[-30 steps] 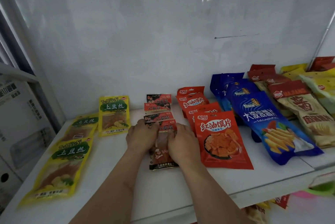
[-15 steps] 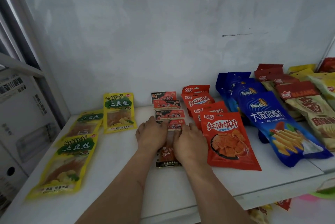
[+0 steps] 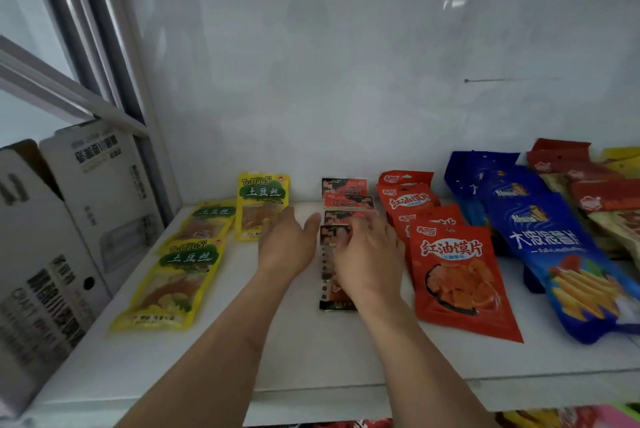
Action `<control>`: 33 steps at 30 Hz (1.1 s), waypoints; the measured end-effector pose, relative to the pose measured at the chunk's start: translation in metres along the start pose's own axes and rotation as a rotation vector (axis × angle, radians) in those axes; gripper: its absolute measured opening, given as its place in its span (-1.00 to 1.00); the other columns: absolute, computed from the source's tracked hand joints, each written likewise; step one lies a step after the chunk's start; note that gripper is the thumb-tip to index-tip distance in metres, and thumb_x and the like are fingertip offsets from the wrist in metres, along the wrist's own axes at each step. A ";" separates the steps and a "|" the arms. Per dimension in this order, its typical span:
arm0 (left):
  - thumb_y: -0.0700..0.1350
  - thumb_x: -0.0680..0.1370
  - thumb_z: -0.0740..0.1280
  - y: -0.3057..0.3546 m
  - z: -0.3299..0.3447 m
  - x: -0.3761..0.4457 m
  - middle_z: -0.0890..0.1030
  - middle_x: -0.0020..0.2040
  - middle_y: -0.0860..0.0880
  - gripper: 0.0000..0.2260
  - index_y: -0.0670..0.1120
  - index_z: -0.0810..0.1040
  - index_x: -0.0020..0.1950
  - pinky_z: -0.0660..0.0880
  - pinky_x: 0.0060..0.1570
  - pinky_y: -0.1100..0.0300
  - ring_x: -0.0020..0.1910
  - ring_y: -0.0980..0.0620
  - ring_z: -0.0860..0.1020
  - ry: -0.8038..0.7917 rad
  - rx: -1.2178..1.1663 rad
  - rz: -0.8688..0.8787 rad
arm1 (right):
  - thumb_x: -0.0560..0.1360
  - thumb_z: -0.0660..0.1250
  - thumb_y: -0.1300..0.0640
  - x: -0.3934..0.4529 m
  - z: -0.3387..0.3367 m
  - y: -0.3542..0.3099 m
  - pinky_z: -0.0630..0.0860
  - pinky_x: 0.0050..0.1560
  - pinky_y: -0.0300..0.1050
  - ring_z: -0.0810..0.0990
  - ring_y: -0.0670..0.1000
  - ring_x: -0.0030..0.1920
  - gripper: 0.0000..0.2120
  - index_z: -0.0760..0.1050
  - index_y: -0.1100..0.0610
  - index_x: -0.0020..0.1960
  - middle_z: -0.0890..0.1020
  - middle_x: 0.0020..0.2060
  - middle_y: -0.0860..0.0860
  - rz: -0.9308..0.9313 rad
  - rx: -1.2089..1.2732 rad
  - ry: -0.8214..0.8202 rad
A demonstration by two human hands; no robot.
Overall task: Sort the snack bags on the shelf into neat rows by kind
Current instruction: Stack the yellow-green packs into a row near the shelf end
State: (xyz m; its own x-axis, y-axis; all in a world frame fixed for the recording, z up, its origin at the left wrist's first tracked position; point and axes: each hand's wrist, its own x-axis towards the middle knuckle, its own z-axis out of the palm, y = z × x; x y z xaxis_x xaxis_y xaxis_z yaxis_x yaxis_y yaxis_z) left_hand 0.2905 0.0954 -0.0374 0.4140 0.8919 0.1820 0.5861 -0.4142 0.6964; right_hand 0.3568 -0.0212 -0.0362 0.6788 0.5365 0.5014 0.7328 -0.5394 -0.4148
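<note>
- My left hand (image 3: 289, 247) hovers flat over the white shelf (image 3: 311, 358), fingers straight and loose, gripping nothing; its fingertips reach toward twelve o'clock, just beside the back yellow bag.
- My right hand (image 3: 369, 261) lies palm down on the narrow column of small dark-and-red packets (image 3: 343, 200), fingers spread and relaxed on the glossy film; motion blur leaves me unsure how firmly they press.
- Those small packets are slim rectangles, overlapped like tiles in a row running from six to twelve o'clock at the shelf's middle.
- At nine o'clock from my left hand lie the yellow bags (image 3: 180, 282): flat, shiny pouches with green labels and clear windows. The front two sit askew, and one at the back (image 3: 263, 205) stands against the wall.
- At three o'clock from my right hand, the red pouches (image 3: 457, 275) form an overlapped row, smooth plastic with a picture of orange chips on the front one.
- Further toward three o'clock, the long blue bags (image 3: 554, 254) are puffy and creased, stacked in their own row.
- At the far three o'clock edge lie tan bags with red tops (image 3: 609, 205), partly cut off by the frame.
- A printed cardboard box (image 3: 52, 254), matte and grey-white, stands at nine o'clock beside the shelf.
- The wall (image 3: 346, 81) behind is smooth, pale and faintly reflective.
</note>
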 end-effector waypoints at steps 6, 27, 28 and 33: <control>0.08 0.64 0.01 -0.030 -0.066 0.001 0.57 0.21 -0.22 -0.56 -0.11 0.56 0.26 0.44 0.22 -0.04 0.21 -0.27 0.51 0.103 0.036 -0.053 | 0.65 0.14 -0.05 0.020 0.010 -0.055 0.40 0.30 0.05 0.46 0.15 0.32 -0.62 0.46 0.13 0.35 0.51 0.31 0.10 -0.074 0.207 -0.194; 0.17 0.63 0.07 -0.142 -0.101 0.059 0.30 0.46 -0.17 -0.50 -0.02 0.26 0.52 0.27 0.41 -0.05 0.44 -0.22 0.26 -0.225 0.432 -0.163 | 0.59 0.10 -0.24 0.053 0.122 -0.115 0.23 0.40 0.14 0.33 0.21 0.44 -0.38 0.26 0.15 0.48 0.44 0.39 0.18 0.274 0.149 -0.350; 0.19 0.62 0.09 -0.140 -0.103 0.057 0.29 0.47 -0.17 -0.48 -0.02 0.27 0.52 0.27 0.40 -0.06 0.45 -0.22 0.25 -0.236 0.443 -0.159 | 0.59 0.09 -0.25 0.054 0.124 -0.116 0.23 0.38 0.14 0.35 0.21 0.42 -0.38 0.27 0.16 0.47 0.45 0.38 0.18 0.274 0.151 -0.339; 0.32 0.45 0.25 -0.137 -0.115 0.067 0.35 0.43 -0.16 -0.31 -0.07 0.35 0.44 0.34 0.35 0.01 0.42 -0.20 0.31 -0.290 0.429 -0.210 | 0.58 0.17 -0.18 0.056 0.129 -0.116 0.29 0.32 0.13 0.40 0.24 0.35 -0.42 0.26 0.16 0.46 0.46 0.35 0.19 0.307 0.199 -0.284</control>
State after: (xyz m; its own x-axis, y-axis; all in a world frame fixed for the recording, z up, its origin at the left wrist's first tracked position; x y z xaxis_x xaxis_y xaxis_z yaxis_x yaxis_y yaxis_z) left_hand 0.1586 0.2329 -0.0406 0.3970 0.9018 -0.1708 0.8825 -0.3240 0.3408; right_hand 0.3159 0.1556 -0.0579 0.8315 0.5433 0.1161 0.4721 -0.5808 -0.6631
